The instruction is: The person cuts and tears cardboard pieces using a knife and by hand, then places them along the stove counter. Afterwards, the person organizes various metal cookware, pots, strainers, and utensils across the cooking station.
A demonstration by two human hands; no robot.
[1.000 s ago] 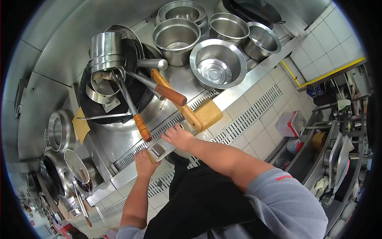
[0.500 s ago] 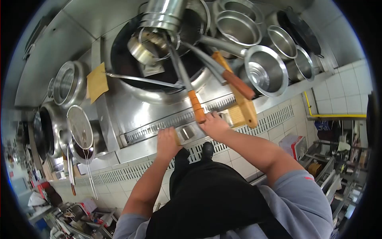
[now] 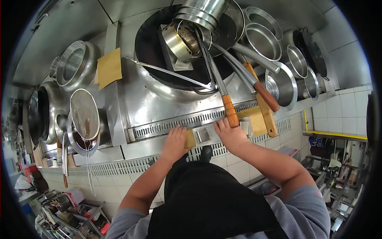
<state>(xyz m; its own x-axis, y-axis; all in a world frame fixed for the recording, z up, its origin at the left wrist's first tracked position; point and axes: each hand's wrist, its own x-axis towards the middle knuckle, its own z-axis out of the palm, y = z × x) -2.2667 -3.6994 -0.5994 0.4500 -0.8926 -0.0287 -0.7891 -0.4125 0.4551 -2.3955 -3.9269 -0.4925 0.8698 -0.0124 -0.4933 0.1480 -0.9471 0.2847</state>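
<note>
My left hand (image 3: 175, 140) lies over the front rim of the steel stove counter (image 3: 145, 146), fingers stretched forward. Beside it are a yellowish block (image 3: 190, 139) and a small metal box-like piece (image 3: 204, 135). On that piece's other side, my right hand (image 3: 230, 136) lies over the same rim, fingers extended and holding nothing visible. Just above its fingers is the end of an orange-brown wooden handle (image 3: 229, 110) of a long tool leaning out of the black wok (image 3: 149, 47). A second metal piece (image 3: 246, 125) shows past my right hand.
A stack of steel pots (image 3: 205, 16) and a perforated metal can (image 3: 177, 44) sit in the wok. Several steel basins (image 3: 284, 81) stand at right. A mesh strainer (image 3: 84, 113) rests on a pot at left, near a yellow cloth-like sheet (image 3: 109, 68). A wooden paddle-like piece (image 3: 264, 113) leans at right.
The view has shifted, so the wok and tools appear farther right. Both hands remain on the counter rim. The orange-brown handle's end now appears directly over my right fingers.
</note>
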